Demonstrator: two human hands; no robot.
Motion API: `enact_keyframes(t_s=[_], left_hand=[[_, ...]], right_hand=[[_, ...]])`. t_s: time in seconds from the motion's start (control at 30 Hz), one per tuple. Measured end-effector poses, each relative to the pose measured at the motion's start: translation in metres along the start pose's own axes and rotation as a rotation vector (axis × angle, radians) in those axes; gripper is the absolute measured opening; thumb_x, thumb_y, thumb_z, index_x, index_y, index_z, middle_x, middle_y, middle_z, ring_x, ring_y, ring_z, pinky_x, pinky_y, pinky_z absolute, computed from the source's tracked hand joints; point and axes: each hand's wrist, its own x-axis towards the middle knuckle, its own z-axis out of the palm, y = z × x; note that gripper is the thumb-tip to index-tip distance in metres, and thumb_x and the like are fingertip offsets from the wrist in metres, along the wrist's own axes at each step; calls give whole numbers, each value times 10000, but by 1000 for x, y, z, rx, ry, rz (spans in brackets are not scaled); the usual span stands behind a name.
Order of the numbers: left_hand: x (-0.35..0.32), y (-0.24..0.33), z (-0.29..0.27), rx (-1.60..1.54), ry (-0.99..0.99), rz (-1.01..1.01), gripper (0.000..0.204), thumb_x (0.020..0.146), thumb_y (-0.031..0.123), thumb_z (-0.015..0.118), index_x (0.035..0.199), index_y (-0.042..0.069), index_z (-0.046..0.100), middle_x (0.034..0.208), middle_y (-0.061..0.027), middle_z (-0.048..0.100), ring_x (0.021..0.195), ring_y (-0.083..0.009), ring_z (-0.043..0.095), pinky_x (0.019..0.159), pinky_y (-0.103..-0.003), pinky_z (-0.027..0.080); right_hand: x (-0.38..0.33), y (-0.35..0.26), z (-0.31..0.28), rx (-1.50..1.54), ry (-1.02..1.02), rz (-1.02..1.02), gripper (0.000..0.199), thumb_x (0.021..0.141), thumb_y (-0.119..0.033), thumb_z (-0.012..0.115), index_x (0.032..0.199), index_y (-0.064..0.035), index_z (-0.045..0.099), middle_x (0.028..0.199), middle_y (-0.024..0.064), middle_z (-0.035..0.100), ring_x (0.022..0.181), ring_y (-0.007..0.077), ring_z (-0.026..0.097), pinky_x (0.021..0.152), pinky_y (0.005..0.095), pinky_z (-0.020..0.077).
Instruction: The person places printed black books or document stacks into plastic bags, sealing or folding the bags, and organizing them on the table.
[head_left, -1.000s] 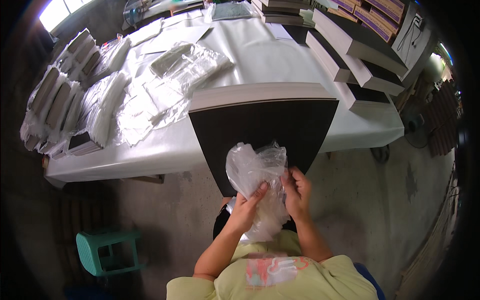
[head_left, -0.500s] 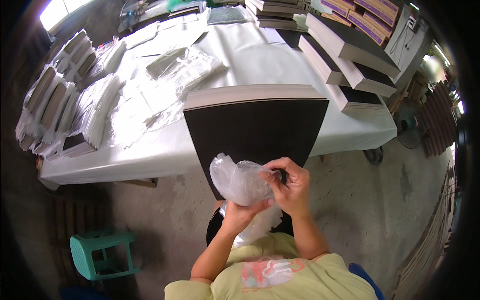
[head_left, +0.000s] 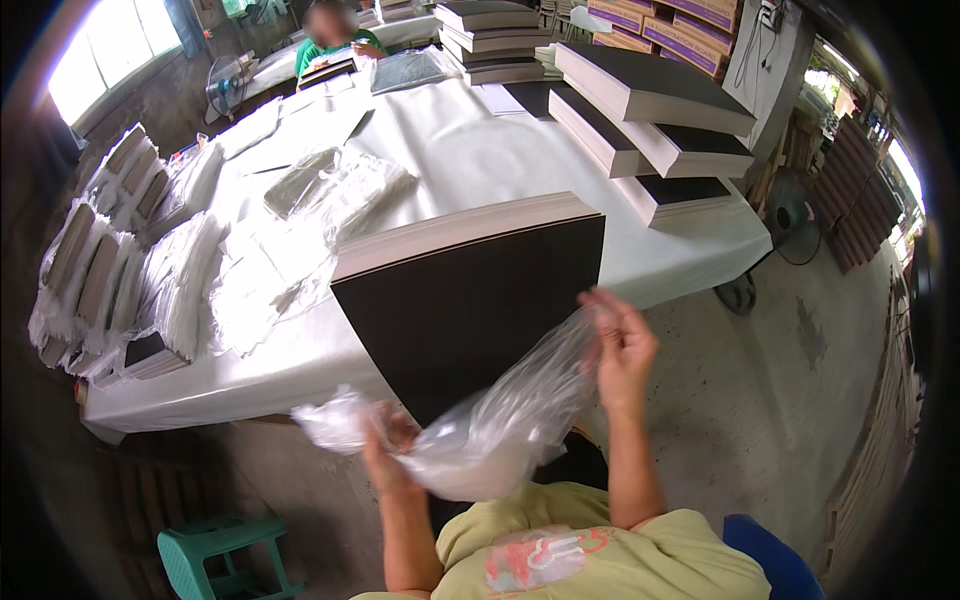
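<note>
A clear plastic bag (head_left: 490, 430) is stretched out in front of me between both hands. My left hand (head_left: 390, 450) grips its gathered end on the left, fingers closed round the crumpled film. At the upper right, my right hand (head_left: 622, 345) pinches the other end near the side of the stack. Behind the bag a thick stack of black-faced boards (head_left: 470, 300) with pale edges leans upright against the table's near edge. The bag overlaps its lower part, and its bottom is hidden.
A white-covered table (head_left: 440, 130) carries bagged stacks (head_left: 180, 270) at left, loose plastic bags (head_left: 340, 195) mid-left and thick black board stacks (head_left: 660, 100) at right. A green stool (head_left: 225, 550) stands lower left, a fan (head_left: 795, 215) at right. Across the table sits a person in green (head_left: 340, 50).
My hands have moved apart, drawing the bunched bag out long, the left going left and down, the right to the right. My view has lifted, showing a person across the table.
</note>
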Motion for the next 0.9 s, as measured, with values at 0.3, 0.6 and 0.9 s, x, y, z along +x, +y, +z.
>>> enact_keyframes(t_s=[0.3,0.6,0.9], left_hand=[[3,150,-53,636,777,735,513,820,517,416,911,32,553,635,-22,499,525,-88,393,498,-232,303],[-6,41,94,11,-539,-79,751,651,691,432,999,26,450,539,11,321,454,-94,309,383,-216,245],[-6,6,102,113,-584,-128,197,763,146,611,905,51,511,860,-20,510,730,-107,515,441,-182,319]], right_hand=[[1,4,-23,-111,-46,89,151,718,-4,644,865,17,617,752,62,640,607,40,547,439,161,394],[-9,-9,19,-71,-264,-102,76,766,-49,616,809,12,628,724,48,633,622,70,559,578,194,449],[-6,6,13,100,-146,-123,72,722,0,645,783,13,609,810,81,624,740,106,593,664,194,467]])
